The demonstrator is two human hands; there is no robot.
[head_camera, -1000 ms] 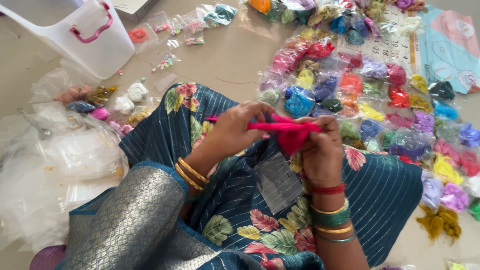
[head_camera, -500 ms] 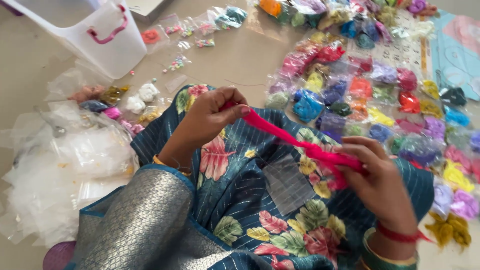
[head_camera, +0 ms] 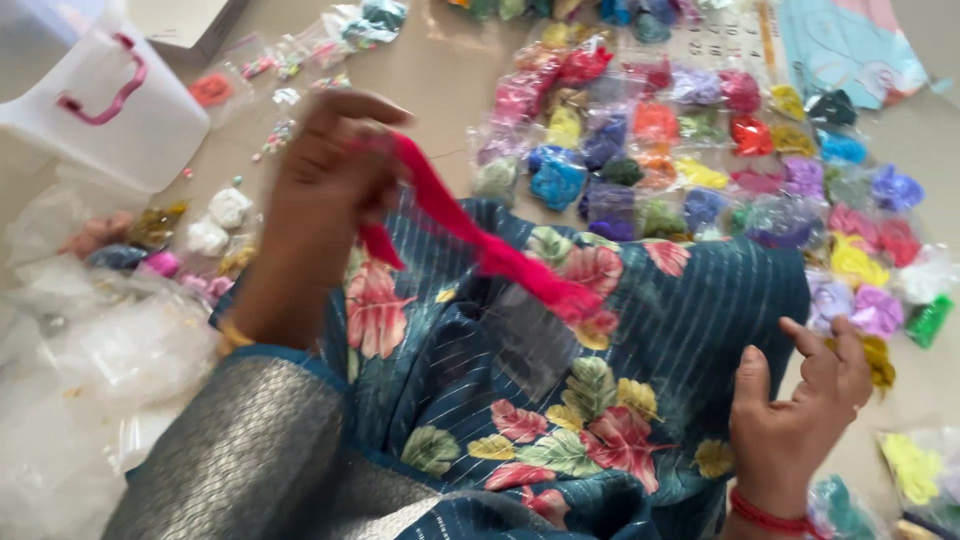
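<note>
My left hand point(head_camera: 325, 165) is raised over my lap and pinches one end of a red fabric strip point(head_camera: 480, 240). The strip slopes down to the right and its free end lies on my blue flowered garment point(head_camera: 640, 330), beside a small clear plastic bag point(head_camera: 530, 335). My right hand point(head_camera: 800, 410) hovers at the lower right with fingers spread and nothing in it. It is apart from the strip.
Several small clear bags of coloured material point(head_camera: 700, 150) lie in rows on the floor ahead and to the right. A white plastic box with a pink handle point(head_camera: 100, 100) stands at the upper left. A heap of empty clear bags point(head_camera: 90, 360) lies at my left.
My right hand has let go of the red strip and dropped to the lower right. My left hand has lifted its end of the strip higher.
</note>
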